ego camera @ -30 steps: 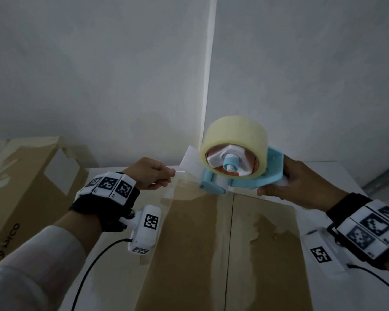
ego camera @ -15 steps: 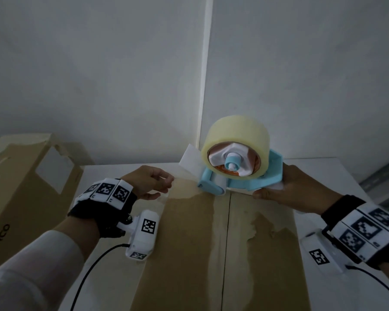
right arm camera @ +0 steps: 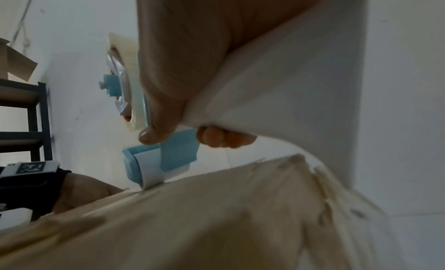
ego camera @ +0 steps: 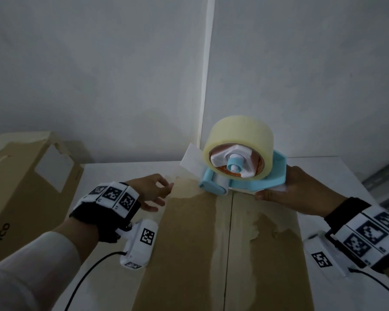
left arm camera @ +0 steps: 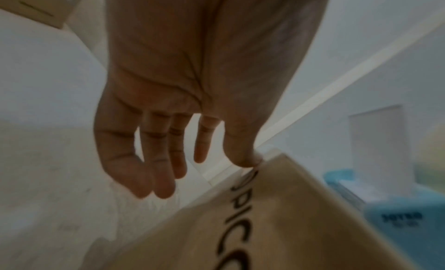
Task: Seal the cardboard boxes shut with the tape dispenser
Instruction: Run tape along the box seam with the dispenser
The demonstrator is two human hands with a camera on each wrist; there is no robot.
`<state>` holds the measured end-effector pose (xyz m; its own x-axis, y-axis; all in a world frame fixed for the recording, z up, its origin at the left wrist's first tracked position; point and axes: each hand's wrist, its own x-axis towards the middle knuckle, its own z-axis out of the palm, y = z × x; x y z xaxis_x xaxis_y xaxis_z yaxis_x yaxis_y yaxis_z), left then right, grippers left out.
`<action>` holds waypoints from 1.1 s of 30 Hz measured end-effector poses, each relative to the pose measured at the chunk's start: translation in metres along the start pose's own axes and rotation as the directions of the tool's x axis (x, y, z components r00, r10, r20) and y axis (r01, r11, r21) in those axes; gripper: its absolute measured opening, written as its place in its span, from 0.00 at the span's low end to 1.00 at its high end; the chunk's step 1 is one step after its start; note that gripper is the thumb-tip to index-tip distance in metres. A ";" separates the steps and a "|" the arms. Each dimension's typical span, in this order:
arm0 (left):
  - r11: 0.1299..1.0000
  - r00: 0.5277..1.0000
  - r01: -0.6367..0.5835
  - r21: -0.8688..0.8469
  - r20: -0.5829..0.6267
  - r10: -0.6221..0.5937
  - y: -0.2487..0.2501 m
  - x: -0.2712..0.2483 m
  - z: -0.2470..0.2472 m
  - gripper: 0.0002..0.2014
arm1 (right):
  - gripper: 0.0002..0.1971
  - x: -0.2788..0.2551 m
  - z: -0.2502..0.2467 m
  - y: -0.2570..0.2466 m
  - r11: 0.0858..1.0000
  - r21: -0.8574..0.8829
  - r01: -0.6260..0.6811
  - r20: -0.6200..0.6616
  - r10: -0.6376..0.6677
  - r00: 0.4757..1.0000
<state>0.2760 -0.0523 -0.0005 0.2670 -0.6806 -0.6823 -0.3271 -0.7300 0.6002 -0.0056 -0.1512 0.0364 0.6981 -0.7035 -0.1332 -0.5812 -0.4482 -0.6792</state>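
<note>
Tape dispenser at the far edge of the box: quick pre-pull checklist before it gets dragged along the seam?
1. Right hand grips the tape dispenser by its handle: ok.
2. Dispenser's front end sits on the far end of the box's centre seam: ok.
3. Flaps of the cardboard box closed flat, seam narrow: ok.
4. Loose tape end stuck down over the far edge: not ok, it sticks up free.
5. Left hand steadying the box: not ok, it is open, with only the thumb at the box's far left corner.
6. Blade position under the roll: cannot tell.
</note>
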 end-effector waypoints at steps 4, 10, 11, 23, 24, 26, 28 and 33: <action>0.979 0.972 -0.188 0.075 -0.130 0.197 0.016 -0.013 -0.005 0.05 | 0.15 0.000 -0.001 -0.003 0.999 -0.044 0.026 0.018 -0.026 1.000; 0.921 0.982 -0.146 0.361 -0.062 0.180 0.029 -0.046 0.011 0.18 | 0.16 -0.001 0.000 -0.002 0.997 -0.073 0.034 0.010 -0.033 0.999; 0.832 0.972 -0.132 0.539 -0.097 0.216 0.029 -0.048 0.018 0.20 | 0.16 -0.001 -0.001 -0.002 0.997 -0.068 0.042 0.013 -0.041 0.999; 0.560 0.975 -0.115 0.820 -0.016 0.224 0.034 -0.063 0.068 0.36 | 0.22 -0.003 -0.011 -0.012 0.986 -0.139 0.092 0.055 -0.086 0.995; 0.568 0.977 -0.103 0.816 -0.023 0.211 0.033 -0.063 0.069 0.38 | 0.24 -0.003 -0.011 -0.012 0.985 -0.143 0.093 0.050 -0.087 0.995; 0.602 0.977 -0.100 0.793 -0.036 0.209 0.031 -0.060 0.070 0.43 | 0.25 -0.003 -0.012 -0.011 0.984 -0.152 0.093 0.046 -0.087 0.995; 0.620 0.979 -0.100 0.778 -0.036 0.203 0.031 -0.059 0.071 0.45 | 0.26 -0.002 -0.013 -0.010 0.984 -0.153 0.095 0.050 -0.089 0.995; 0.618 0.982 -0.092 0.781 -0.033 0.188 0.033 -0.056 0.069 0.47 | 0.26 -0.005 -0.013 -0.003 0.979 -0.173 0.106 0.057 -0.097 0.994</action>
<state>0.1880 -0.0341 0.0292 0.2304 -0.8074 -0.5432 -0.9347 -0.3389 0.1074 -0.0127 -0.1532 0.0488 0.7739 -0.6242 -0.1070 -0.5676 -0.6088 -0.5542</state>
